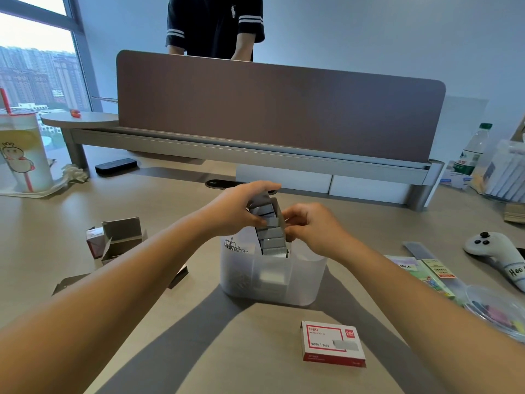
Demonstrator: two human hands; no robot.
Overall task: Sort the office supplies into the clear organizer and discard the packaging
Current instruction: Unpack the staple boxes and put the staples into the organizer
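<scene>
The opened staple box [265, 207] is gripped by both hands [241, 209], tilted above the clear organizer [272, 280]; staples [271, 237] should be slid gently into the compartment directly beneath.

A drink cup [21, 155], water bottle [470, 150] and plush toy [495, 253] sit apart.

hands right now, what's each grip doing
Left hand: grip closed on the tilted staple tray, staples sliding into the clear organizer.
Right hand: fingers pinching the tray's side.
</scene>
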